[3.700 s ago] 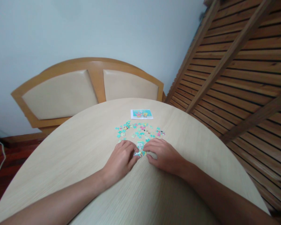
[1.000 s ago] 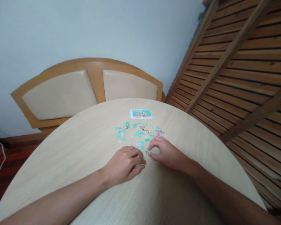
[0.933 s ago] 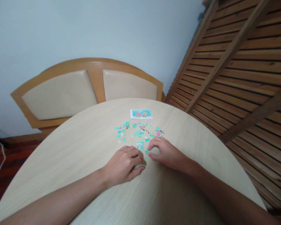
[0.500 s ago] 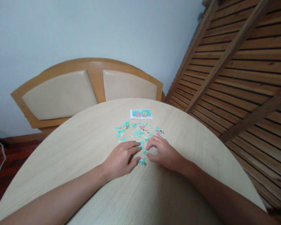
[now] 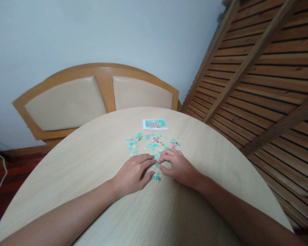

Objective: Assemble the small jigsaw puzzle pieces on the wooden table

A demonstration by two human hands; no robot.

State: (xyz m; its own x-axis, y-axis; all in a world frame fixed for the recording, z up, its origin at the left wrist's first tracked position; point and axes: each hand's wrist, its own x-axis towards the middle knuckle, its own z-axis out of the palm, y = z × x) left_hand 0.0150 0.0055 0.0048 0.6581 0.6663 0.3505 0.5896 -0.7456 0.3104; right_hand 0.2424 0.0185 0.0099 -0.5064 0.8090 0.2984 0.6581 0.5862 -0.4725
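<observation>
Several small teal and pink jigsaw pieces lie scattered on a round pale wooden table. My left hand rests flat just in front of them, fingers stretched toward the nearest pieces and thumb beside a small joined cluster of pieces. Close to its right, my right hand has its fingers curled, thumb and forefinger pinched on a teal puzzle piece between the two hands. A printed picture card lies beyond the pieces.
Two wooden chair backs with beige padding stand against the table's far edge, below a pale blue wall. A slatted wooden panel leans along the right side. A white cable runs over the dark floor at left.
My left hand has uncurled and stretched its fingers forward to the pieces, leaving the joined cluster by its thumb. My right hand has edged slightly left and closed toward it.
</observation>
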